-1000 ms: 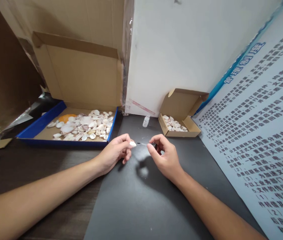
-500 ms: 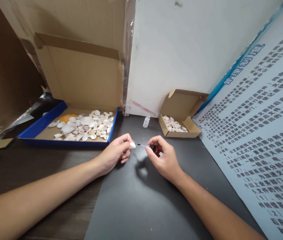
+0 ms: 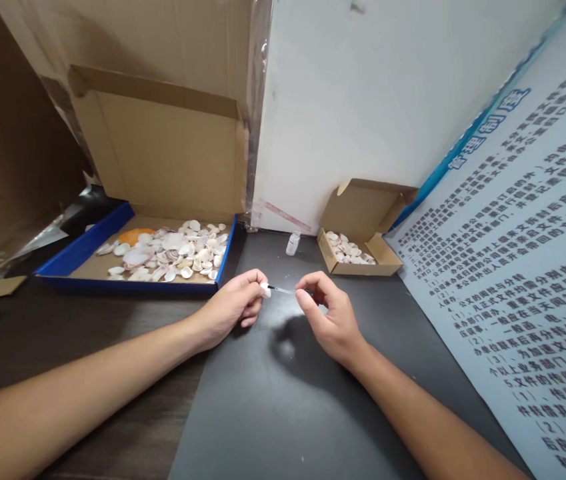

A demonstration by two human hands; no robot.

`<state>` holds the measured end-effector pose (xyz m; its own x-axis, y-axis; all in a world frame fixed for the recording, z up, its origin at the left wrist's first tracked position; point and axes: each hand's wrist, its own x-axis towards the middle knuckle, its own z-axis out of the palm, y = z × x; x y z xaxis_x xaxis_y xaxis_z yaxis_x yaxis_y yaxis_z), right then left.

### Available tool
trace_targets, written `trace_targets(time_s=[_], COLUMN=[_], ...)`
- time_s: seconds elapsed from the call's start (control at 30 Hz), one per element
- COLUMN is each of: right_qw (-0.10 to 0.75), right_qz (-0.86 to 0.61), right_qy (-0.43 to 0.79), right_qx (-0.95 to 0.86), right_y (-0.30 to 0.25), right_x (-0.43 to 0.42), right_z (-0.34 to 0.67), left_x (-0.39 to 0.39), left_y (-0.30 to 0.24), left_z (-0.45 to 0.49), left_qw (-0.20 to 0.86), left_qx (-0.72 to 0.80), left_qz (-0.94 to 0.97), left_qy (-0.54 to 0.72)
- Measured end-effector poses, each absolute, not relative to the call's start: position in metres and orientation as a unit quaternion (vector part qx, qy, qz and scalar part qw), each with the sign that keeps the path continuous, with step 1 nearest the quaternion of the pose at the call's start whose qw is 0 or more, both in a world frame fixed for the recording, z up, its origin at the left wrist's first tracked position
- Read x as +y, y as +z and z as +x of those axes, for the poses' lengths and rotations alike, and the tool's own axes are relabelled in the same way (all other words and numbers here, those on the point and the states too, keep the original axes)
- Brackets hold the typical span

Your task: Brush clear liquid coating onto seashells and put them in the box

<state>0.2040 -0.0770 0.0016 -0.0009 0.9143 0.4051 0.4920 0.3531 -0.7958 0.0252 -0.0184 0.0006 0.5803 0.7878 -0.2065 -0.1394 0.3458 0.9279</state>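
At the left of the frame, a blue-rimmed box [image 3: 127,287] lies with its cardboard lid [image 3: 163,147] raised, holding many pale shells [image 3: 177,250] and something orange [image 3: 135,235]. Just left of centre, your left hand [image 3: 243,297] pinches a small white shell [image 3: 266,292] between thumb and fingers. At the centre, a thin brush [image 3: 283,290] points leftward, its dark tip at that shell; exact contact is too small to tell. A small clear bottle [image 3: 293,244] stands above it. Right of centre, your right hand [image 3: 330,317] grips the brush's other end, mostly hidden by your curled fingers. Farther right, an open small carton [image 3: 373,269] holds more shells, beside a printed poster [image 3: 527,280] filling the right edge.
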Motion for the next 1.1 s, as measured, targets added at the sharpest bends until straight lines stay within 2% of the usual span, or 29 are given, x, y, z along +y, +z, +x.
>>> trace_targets(time_s=[1.1], right_qw=[0.492], right_qz=[-0.529], right_qy=[0.197], right_qx=[-0.663], right_y=[0.0019], right_x=[-0.0771], right_z=[0.2046], left_x=[-0.0173], left_y=[-0.0028], left_z=[0.0261], left_qw=[0.717], left_qx=[0.338], left_qz=[0.529], left_qy=[0.302])
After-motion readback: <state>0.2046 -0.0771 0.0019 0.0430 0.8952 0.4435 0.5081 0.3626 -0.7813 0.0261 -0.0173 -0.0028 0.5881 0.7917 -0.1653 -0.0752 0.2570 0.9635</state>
